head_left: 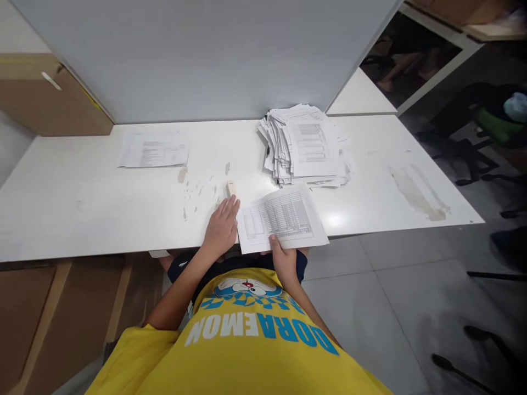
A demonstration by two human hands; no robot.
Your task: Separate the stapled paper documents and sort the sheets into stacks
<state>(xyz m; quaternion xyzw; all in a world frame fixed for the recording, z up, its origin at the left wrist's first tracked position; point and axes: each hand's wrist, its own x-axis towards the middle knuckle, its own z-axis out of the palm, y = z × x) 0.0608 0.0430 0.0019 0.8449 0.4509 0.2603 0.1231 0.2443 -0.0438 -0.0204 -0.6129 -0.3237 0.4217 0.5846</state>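
Observation:
My right hand point(284, 262) grips the near edge of a printed sheet of paper point(284, 219), thumb on top and fingers hidden beneath. The sheet bears a table of rows, bends slightly upward and overhangs the table's front edge. My left hand point(222, 224) lies on the table beside the sheet's left edge, fingers stretched out and close together. Just beyond its fingertips is a small cream-coloured oblong object point(231, 188), its kind unclear and its near end partly covered by the fingers.
A thick, uneven stack of printed papers point(304, 145) stands at the back right of the white table point(102, 214). A few sheets point(154, 149) lie at the back left, near a cardboard box point(61, 104). A grey partition point(206, 60) rises behind. Chair legs stand on the floor at right.

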